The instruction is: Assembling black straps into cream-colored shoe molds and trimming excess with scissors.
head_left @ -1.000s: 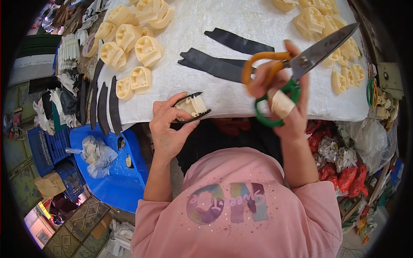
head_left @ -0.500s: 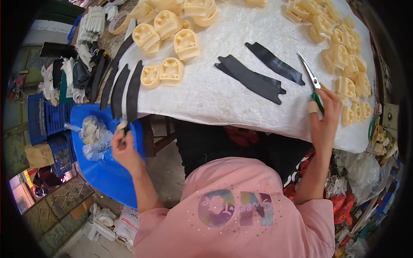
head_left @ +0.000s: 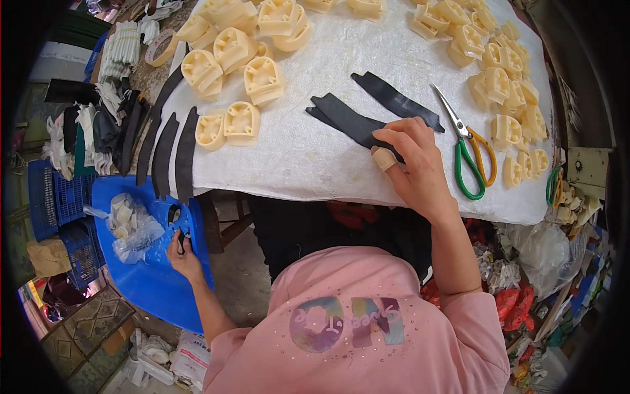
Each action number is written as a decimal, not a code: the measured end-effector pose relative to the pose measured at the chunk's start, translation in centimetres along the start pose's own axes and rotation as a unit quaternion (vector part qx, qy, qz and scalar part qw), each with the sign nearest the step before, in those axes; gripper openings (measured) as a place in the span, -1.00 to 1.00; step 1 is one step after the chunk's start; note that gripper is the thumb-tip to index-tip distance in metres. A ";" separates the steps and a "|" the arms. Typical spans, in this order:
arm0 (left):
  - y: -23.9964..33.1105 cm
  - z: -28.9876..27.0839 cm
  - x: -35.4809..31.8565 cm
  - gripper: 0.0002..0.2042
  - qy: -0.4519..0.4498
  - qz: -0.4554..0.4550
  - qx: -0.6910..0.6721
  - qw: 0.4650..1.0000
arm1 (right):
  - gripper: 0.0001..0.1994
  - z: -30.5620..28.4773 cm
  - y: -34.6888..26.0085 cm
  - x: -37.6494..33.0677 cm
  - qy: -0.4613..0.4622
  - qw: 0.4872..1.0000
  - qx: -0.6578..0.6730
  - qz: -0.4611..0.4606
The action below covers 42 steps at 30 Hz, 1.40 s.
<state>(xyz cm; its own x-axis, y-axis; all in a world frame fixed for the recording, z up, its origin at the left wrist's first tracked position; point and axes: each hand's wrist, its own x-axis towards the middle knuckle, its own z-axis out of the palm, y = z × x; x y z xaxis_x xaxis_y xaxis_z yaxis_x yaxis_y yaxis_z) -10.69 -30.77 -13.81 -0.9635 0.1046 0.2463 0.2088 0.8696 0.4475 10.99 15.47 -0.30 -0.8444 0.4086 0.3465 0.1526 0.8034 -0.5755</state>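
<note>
My right hand, a tan wrap on its thumb, curls its fingers over the near end of a stacked pair of black strips on the white-covered table. Another black strip lies just beyond. To the right of that hand rest scissors with one green and one orange handle loop, their blades pointing away. My left hand is low over a blue plastic container, fingers closed around a small dark piece that I cannot make out. A small black piece shows just past its fingertips.
Cream moulded blocks stand at the left of the table, with more blocks along its right side. Several black strips hang over the left edge. A clear plastic bag sits inside the blue container. Tape lies far left.
My right hand has let go of the scissors and moved left onto the black strips. My left hand has lowered further over the blue container. The whole view has shifted slightly.
</note>
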 end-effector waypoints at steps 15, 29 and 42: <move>0.5 -0.8 1.4 -0.73 -0.073 -0.097 0.144 0.982 | -0.89 0.7 -0.3 1.3 -0.091 0.986 -0.139 -0.003; 33.2 1.4 -0.8 -0.80 -0.183 0.364 -0.362 0.838 | -0.84 0.4 2.6 2.2 -0.128 0.991 0.027 0.035; 37.4 6.1 -3.5 -0.72 -0.176 0.508 -0.249 0.806 | -0.83 -5.9 3.8 1.2 0.196 0.850 0.398 0.285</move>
<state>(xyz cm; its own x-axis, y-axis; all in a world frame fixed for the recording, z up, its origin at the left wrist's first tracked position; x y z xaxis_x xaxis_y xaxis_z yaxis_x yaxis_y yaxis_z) -0.51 4.38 -3.20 -0.2226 0.8468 0.4831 0.8760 -0.0437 0.4803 13.57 21.53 2.32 -0.4909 0.8708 -0.0260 -0.0473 -0.0565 -0.9973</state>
